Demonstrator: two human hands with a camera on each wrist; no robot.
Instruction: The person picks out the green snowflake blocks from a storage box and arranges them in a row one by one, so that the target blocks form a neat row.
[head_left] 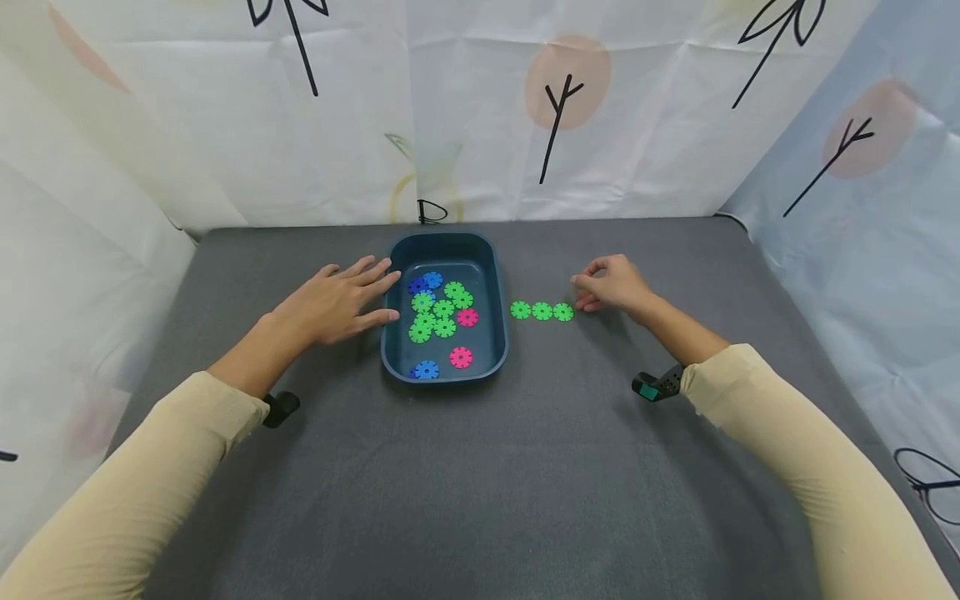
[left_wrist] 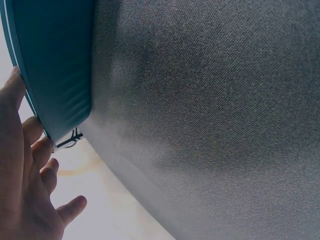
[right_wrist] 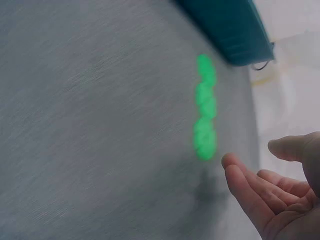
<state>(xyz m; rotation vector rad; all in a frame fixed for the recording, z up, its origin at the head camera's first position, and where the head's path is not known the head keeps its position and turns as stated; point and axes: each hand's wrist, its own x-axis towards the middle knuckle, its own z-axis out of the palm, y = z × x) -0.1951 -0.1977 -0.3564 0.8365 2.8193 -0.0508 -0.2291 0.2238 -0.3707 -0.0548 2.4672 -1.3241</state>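
My left hand (head_left: 337, 304) lies with fingers spread at the left rim of a dark blue tray (head_left: 482, 342). In the left wrist view its fingertips touch the tray's edge. Inside the tray are several notched plastic discs: green (head_left: 443, 308), pink (head_left: 461, 357) and blue (head_left: 426, 370). Three green discs (head_left: 542, 311) form a row on the table to the right of the tray. My right hand (head_left: 611, 285) hovers just beyond the right end of that row. The right wrist view shows its thumb apart from the fingers, with nothing between them.
A grey cloth-covered table (head_left: 480, 483) lies under everything. White printed curtains (head_left: 480, 100) close off the back and both sides. A black wrist strap with a device (head_left: 656, 385) sits at the right cuff, and another (head_left: 281, 409) at the left.
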